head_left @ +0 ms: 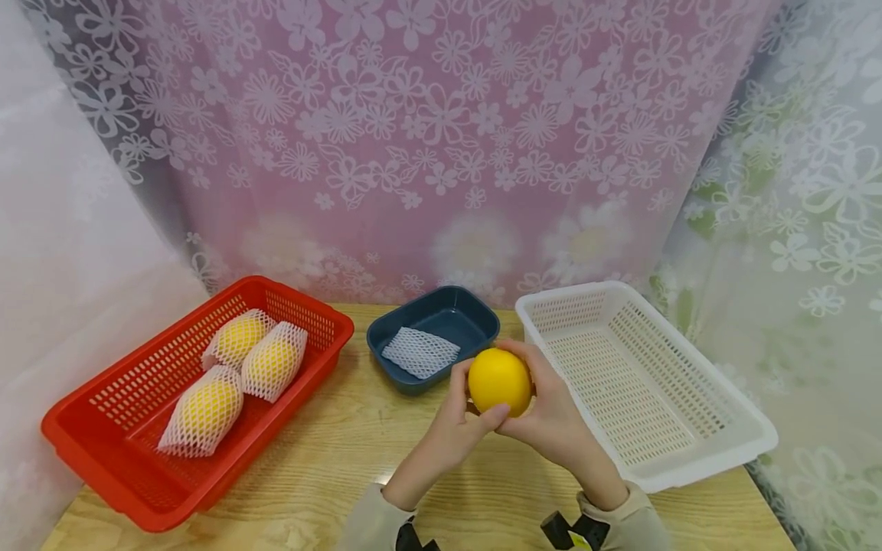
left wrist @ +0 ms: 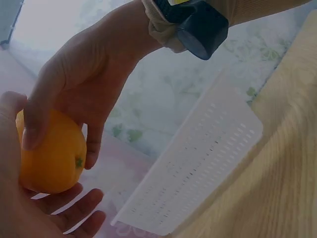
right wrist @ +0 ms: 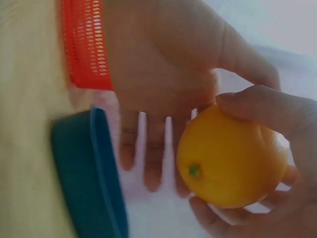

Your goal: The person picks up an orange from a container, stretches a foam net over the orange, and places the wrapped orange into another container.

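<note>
Both hands hold a bare orange above the front of the table. My left hand is at its left side, thumb across its near face, and the other fingers look fairly straight in the right wrist view. From the right, my right hand grips it, with the thumb on its skin and fingers around it. The orange's small green stem end shows in both wrist views. Just beyond the hands, a white foam net sleeve lies flattened in a dark blue basin.
At left, a red plastic basket contains three yellow fruits in white foam nets. To the right stands a white perforated basket, close to the right hand. Flowered curtains hang behind and beside the wooden table.
</note>
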`<state>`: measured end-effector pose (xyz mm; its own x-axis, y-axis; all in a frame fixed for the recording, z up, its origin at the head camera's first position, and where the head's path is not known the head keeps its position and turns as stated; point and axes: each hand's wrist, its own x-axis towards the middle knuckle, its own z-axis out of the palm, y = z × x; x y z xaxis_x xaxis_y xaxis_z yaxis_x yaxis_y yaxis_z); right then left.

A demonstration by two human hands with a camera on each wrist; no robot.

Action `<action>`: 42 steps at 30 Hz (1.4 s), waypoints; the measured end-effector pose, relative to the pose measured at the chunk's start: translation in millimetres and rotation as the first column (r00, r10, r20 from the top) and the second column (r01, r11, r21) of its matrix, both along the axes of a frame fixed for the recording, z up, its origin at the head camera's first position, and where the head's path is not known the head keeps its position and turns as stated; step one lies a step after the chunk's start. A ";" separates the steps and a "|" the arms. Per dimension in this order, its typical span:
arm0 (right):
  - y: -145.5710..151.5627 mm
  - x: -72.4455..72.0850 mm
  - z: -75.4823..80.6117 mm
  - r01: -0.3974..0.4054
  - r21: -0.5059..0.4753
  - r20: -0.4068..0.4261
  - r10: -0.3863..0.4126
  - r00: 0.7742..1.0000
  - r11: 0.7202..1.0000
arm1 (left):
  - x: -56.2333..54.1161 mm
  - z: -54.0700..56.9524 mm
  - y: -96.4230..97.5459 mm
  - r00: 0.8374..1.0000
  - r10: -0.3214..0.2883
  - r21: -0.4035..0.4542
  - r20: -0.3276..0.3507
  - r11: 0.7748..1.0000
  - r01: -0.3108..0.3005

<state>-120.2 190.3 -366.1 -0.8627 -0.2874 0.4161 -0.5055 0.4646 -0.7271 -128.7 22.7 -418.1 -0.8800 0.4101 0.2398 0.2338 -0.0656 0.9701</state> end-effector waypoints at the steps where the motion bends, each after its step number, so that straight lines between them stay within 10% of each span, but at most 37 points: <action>1: -3.2 -0.7 -4.9 -0.010 -0.019 -0.005 0.010 1.000 1.000 | 1.2 -3.1 -1.9 1.000 0.013 0.015 0.006 1.000 -0.013; 13: -40.5 -2.9 -75.6 -0.154 -0.205 0.022 0.162 0.987 0.967 | 6.6 -54.4 -37.6 0.988 0.122 0.118 0.090 0.984 -0.132; 26: -43.7 -3.5 -137.9 -0.343 -0.529 0.095 0.456 0.885 0.776 | 6.6 -102.6 -65.0 0.977 0.186 0.042 0.106 0.981 -0.191; 35: -43.4 -7.3 -159.9 -0.385 -0.671 0.000 0.519 0.855 0.634 | 7.0 -112.4 -63.4 0.978 0.177 -0.076 0.111 0.983 -0.169; 42: -43.9 -8.5 -163.8 -0.360 -0.664 0.026 0.501 0.865 0.656 | 7.1 -111.5 -65.0 0.978 0.190 -0.160 0.084 0.971 -0.175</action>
<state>-128.7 146.4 -529.9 -0.7883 -0.3852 0.4798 -0.3508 -0.3593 -0.8648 -121.6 -42.3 -529.6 -0.9595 0.2650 0.0959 0.1310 0.1182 0.9843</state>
